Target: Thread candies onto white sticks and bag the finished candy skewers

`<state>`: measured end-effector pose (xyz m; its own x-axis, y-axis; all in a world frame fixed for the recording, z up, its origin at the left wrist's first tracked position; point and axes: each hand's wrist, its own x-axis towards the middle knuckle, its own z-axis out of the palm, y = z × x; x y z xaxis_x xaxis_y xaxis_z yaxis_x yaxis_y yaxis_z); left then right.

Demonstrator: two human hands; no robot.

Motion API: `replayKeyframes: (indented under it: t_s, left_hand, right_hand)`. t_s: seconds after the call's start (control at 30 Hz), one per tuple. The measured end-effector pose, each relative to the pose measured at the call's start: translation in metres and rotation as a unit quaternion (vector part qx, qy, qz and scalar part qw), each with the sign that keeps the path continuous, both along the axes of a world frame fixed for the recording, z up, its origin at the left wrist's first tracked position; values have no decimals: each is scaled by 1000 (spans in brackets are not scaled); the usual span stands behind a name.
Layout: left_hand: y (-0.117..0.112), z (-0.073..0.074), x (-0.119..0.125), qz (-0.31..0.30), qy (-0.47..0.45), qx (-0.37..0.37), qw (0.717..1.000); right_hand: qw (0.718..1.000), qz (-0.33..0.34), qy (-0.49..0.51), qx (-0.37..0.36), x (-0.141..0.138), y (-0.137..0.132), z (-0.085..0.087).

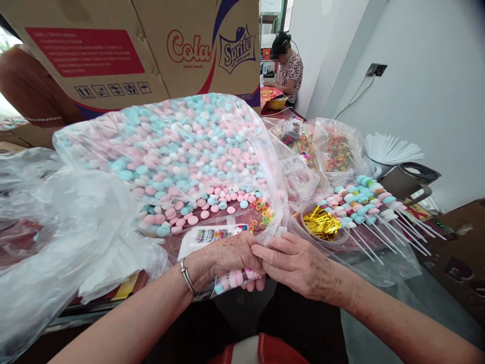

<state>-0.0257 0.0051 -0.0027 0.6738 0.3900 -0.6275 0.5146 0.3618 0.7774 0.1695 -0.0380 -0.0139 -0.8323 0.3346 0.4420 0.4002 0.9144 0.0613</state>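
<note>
My left hand (229,260), with a metal bangle at the wrist, is closed around a small clear packet of pink and blue candy discs (232,279) at the table's near edge. My right hand (293,263) meets it from the right, its fingers pinched together at the packet's top end. Just behind the hands lies a big open plastic bag of pink, blue and white candy discs (178,151), with loose discs and a few small coloured rings (261,212) spilled at its mouth. A printed white label bag (210,236) lies under my left hand.
A clear tub of gold twist ties (322,223) sits right of the hands, beside a pile of finished candy sticks (364,202). Bags of coloured candy (333,146), white sticks (392,149), a cardboard box (151,45) and crumpled plastic (56,232) surround them. Another person (288,65) sits far back.
</note>
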Motion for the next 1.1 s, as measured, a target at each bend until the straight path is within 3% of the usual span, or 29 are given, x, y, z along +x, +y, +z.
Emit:
replayKeyframes:
  t_s: [0.13, 0.2, 0.27, 0.37, 0.5, 0.57, 0.63, 0.73, 0.83, 0.97, 1.1]
  left_hand:
    - [0, 5, 1, -9, -2, 33, 999]
    - [-5, 13, 5, -32, 45, 139, 989]
    - [-13, 18, 12, -32, 85, 271, 958]
    - [-25, 17, 21, 11, 130, 472, 872]
    - [-31, 9, 23, -1, 210, 697, 686]
    - [-30, 6, 20, 6, 227, 733, 641]
    - [-28, 4, 16, 26, 226, 755, 615]
    - [-26, 0, 10, 58, 202, 777, 593]
    - [-24, -4, 7, 78, 177, 785, 589]
    - [-22, -7, 4, 79, 137, 801, 578]
    - [-33, -10, 3, 157, 40, 831, 531]
  right_hand:
    - [999, -30, -36, -21, -4, -5, 5]
    - [997, -68, -38, -17, -8, -9, 5]
    - [991, -137, -12, -8, -15, -12, 1]
    - [963, -265, 45, -3, -26, -10, -8]
    - [927, -336, 160, -50, -39, 5, -17]
    - [915, -332, 220, -60, -44, 10, -18]
    - [910, -319, 258, -64, -48, 12, -17]
    - [903, -296, 299, -87, -51, 11, -16]
    - [880, -294, 341, -151, -55, 11, -15]
    - [812, -296, 404, -300, -59, 13, -15]
    - [698, -245, 518, -430, -61, 21, -13]
